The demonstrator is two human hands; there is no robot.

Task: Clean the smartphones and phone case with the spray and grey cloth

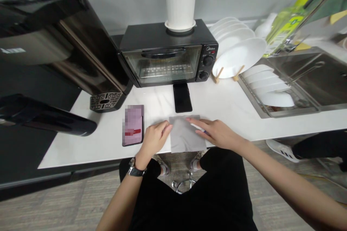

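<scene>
A thin grey cloth (185, 135) lies on the counter, its lower part hanging over the front edge. At its left border is my left hand (156, 136), the fingers curled in and the thumb tip touching the cloth's edge. Whatever might be inside those fingers is hidden. My right hand (217, 133) holds a slim white stick (197, 127) over the right side of the cloth, with a small blue-purple part near the fingers. Its index finger stretches forward to the cloth. Just behind the cloth lies a black phone (182, 98), screen dark. Another phone (133, 124), lit pink, is left of my left hand.
A toaster oven (168, 52) stands at the back, a white pot (181, 0) on top. Left are a dark drink machine (89, 43) and a black bottle (62, 117). Right are racked plates (240, 50) and a sink (330, 75). Another person's shoe (282, 150) shows below.
</scene>
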